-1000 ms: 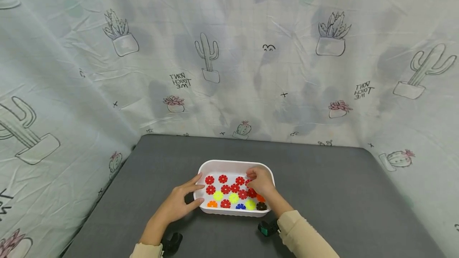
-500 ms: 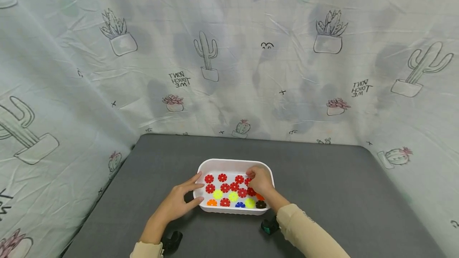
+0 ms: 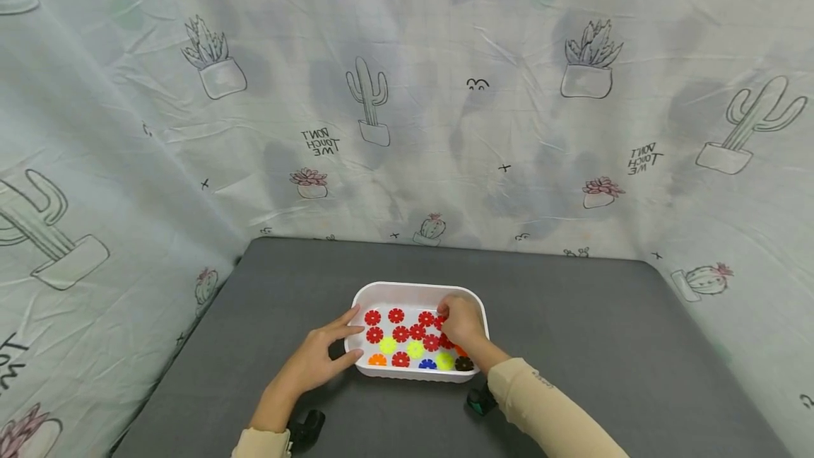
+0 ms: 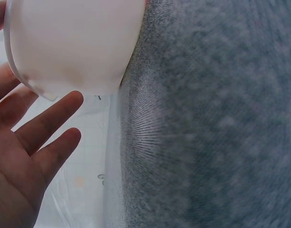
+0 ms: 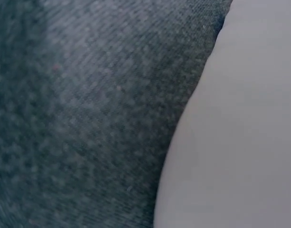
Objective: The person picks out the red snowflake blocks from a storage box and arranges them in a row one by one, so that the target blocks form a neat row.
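Observation:
A white tray (image 3: 397,373) holds several small notched plastic discs, mostly red (image 3: 400,359), with yellow (image 3: 415,349), orange (image 3: 378,360), blue (image 3: 427,364) and black (image 3: 465,364) ones. My left hand (image 3: 314,357) rests on the tray's left end, fingers spread and tips over the rim. In the left wrist view, two fingers (image 4: 50,121) stretch out straight beside the tray wall (image 4: 74,42). My right hand (image 3: 463,322) is inside the right side, fingers bent down over red discs. Its fingertips are partly hidden, and I cannot tell whether they pinch a disc.
The tray stands on a dark grey tabletop (image 3: 572,345). A pale cloth (image 3: 432,90) printed with cactus drawings hangs behind and at both sides. In the right wrist view only the grey surface (image 5: 88,118) and the pale tray wall (image 5: 240,133) show.
The fingers of my right hand have drawn closer together in the tray's back right part, and its forearm has swung slightly outward. My left hand and the tray stay in place.

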Available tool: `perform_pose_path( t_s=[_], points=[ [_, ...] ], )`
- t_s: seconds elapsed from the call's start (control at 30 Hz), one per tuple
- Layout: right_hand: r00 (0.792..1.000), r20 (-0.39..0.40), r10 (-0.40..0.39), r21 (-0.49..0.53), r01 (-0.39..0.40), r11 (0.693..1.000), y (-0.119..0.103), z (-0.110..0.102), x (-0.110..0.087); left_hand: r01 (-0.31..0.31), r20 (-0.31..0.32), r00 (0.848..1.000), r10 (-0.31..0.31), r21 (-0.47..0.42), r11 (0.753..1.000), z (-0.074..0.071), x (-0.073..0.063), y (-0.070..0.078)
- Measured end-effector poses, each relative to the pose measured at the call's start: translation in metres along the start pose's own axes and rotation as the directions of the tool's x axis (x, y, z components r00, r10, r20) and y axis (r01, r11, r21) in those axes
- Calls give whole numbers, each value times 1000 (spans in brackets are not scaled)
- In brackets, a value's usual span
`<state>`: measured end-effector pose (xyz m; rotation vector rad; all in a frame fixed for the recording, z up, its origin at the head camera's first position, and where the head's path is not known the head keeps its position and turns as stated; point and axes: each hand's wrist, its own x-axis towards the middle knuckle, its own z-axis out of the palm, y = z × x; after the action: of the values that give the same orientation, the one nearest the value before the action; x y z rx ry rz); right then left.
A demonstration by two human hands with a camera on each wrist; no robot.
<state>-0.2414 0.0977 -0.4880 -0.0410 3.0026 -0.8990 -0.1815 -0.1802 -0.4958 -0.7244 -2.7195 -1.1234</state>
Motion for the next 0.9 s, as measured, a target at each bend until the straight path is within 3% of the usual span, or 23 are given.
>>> perform_pose_path(
  t_s=[0.6,0.9],
  points=[
    [998,37,-56,-103,60,993,-3,4,-3,-2,-5,1000,3,28,1000,1,-2,1],
    [999,43,-33,-19,34,999,0,4,0,2,-2,1000,-2,37,999,1,0,1]
  ],
)
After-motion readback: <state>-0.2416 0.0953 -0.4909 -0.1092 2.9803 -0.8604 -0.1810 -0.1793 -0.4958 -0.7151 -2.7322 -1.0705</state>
